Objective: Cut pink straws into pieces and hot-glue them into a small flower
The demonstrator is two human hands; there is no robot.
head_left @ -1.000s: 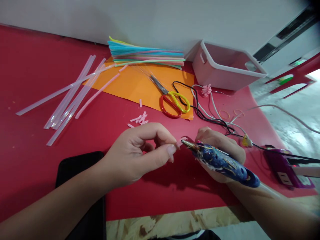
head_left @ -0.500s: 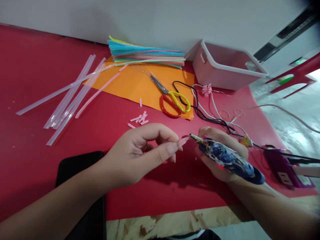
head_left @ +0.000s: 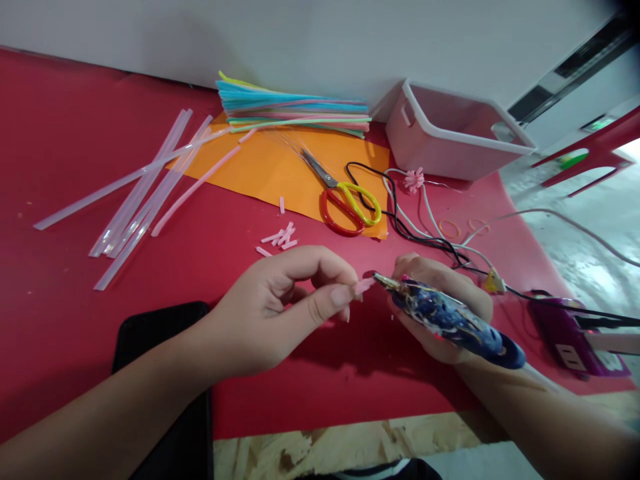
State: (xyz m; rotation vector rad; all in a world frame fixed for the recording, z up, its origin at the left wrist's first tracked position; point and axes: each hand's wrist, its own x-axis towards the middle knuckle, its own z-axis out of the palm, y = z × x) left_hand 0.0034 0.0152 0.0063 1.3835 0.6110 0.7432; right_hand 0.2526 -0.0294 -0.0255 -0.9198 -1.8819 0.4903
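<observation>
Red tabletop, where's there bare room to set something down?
The red tabletop is barest at left, bordered by translucent sticks and the black object. A smaller patch lies between the left hand and near edge. Crowded: right of the scissors, with tangled cables.

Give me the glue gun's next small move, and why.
Probably squeeze a small dab onto the free end of the pink piece: the left grip pinches it with that end exposed, and the right grip holds the glue gun, its nozzle at that end; whether they touch is unclear.

The head camera looks forward, down at the hands (head_left: 277,312).
</observation>
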